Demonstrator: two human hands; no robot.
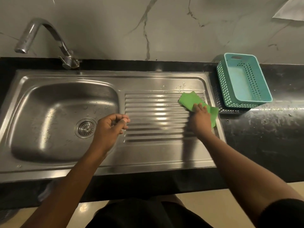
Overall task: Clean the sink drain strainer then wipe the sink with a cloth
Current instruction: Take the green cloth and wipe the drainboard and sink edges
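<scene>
We press the green cloth (190,100) against the sink's (65,76) ribbed drainboard (156,112) with our right grip (199,119), fingers laid on it, probably to mop the droplets (179,88) nearby. Our left grip (110,127) hovers loosely curled, holding nothing, beside the strainer (86,128) seated in its drain.

Sink (148,155) set into the counter (263,137), wall behind. Basin (49,102) at left, drain strainer (85,128) in its floor; ribbed drainboard (156,116) at right. Faucet (41,35) stands behind the basin. Cloth (190,99) lies on the drainboard's far right corner, under the right hand (200,120). Left hand (110,127) sits above the basin–drainboard divide, just right of the strainer. Basket (243,81) stands on the counter right of the sink, apparently atop a second, partly hidden tray.
</scene>
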